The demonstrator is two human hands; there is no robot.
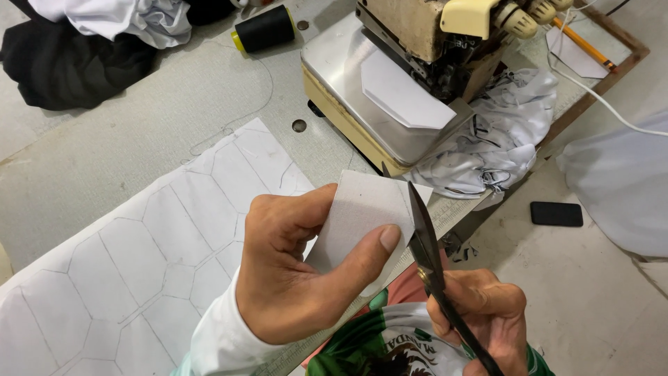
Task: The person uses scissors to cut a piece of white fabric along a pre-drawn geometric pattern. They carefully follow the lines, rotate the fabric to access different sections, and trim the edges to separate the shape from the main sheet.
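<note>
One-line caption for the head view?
Left hand holds a white piece while right hand cuts its edge with scissors beside a sewing machine.

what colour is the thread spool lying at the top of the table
Black thread on a yellow core; the thread spool shows in the head view.

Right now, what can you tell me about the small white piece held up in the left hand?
The white piece is a small, flat cut-out of thin, stiff, fabric-like sheet with a faint woven texture and straight angled edges. It is held up above the table edge in the grip of the left hand, thumb across its front and fingers behind it. The dark blades of the scissors, held in the right hand, lie along its right edge. Similar shapes are outlined on the white sheet on the table.
</note>
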